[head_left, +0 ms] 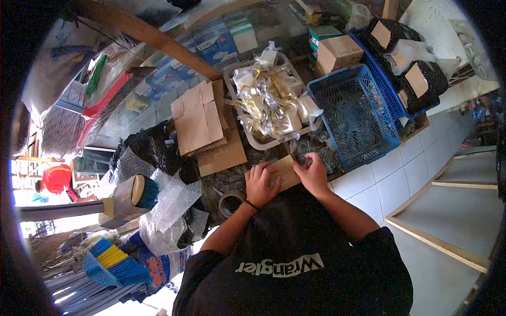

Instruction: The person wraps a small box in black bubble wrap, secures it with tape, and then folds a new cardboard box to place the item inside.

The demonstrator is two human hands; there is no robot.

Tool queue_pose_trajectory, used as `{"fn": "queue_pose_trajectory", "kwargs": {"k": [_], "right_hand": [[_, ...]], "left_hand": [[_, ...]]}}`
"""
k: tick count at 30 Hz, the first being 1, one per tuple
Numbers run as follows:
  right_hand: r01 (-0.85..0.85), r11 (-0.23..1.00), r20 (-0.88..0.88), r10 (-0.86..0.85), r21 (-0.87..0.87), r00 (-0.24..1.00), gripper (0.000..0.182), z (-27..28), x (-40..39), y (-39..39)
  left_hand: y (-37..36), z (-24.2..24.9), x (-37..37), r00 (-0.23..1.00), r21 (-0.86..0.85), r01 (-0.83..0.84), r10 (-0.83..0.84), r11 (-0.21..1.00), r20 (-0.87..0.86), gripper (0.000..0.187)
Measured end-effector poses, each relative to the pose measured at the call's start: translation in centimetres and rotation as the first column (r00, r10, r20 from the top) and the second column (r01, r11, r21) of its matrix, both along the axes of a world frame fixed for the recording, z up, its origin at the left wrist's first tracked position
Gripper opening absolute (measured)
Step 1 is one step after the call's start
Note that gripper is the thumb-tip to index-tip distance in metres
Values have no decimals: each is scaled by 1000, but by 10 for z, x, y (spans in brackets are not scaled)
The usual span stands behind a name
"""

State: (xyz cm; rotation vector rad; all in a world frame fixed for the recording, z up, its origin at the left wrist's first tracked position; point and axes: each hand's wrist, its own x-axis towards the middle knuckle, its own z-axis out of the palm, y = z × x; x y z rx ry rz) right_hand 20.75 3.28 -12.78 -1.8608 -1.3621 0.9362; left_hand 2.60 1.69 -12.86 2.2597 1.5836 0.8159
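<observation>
A small flat brown cardboard piece (pixel 285 174) lies in front of my body, between my hands. My left hand (pixel 261 184), with a dark band at the wrist, has its fingers curled over the left end of the cardboard. At the opposite end, my right hand (pixel 312 174) grips the edge between thumb and fingers. A roll of tape (pixel 230 202) is just to the left of my left hand. Beyond my hands stands a white tray (pixel 256 143) heaped with plastic-wrapped pieces, some shiny metal and yellow.
Flattened cardboard sheets (pixel 199 120) are stacked at the left. A blue plastic basket (pixel 363 154) stands at the right, with a brown box (pixel 340 54) behind it. Bubble wrap (pixel 168 205) and a brush (pixel 138 192) are at the lower left. A person in red (pixel 56 179) is far left.
</observation>
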Motion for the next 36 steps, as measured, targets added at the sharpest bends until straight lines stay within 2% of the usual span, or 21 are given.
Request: {"fn": "queue_pose_trajectory", "kwargs": {"k": [7, 16, 22, 25, 27, 31, 36], "right_hand": [[33, 998, 8, -32, -48, 999, 45, -1, -6, 0], [-48, 998, -320, 35, -33, 947, 37, -19, 11, -25], [-54, 997, -261, 37, -61, 965, 32, -19, 9, -21], [-37, 999, -258, 33, -12, 966, 26, -5, 2, -10], [-27, 1000, -314, 27, 5, 949, 24, -4, 0, -4], [12, 1000, -324, -9, 7, 946, 25, -11, -1, -1], [-12, 1000, -248, 9, -11, 969, 26, -14, -1, -2]], "left_hand": [[-1, 1, 0, 1000, -20, -5, 5, 1000, -9, 31], [-2, -1, 2, 999, -15, -26, 26, 1000, -19, 29], [-1, 0, 2, 999, -11, -19, 18, 1000, -37, 34], [-1, 2, 2, 999, -24, -9, 8, 1000, -49, 34], [0, 2, 3, 999, -24, -11, 10, 1000, -53, 34], [-1, 0, 3, 999, -20, -6, 5, 1000, -53, 34], [-1, 0, 3, 997, -27, 3, -5, 1000, -74, 34]]}}
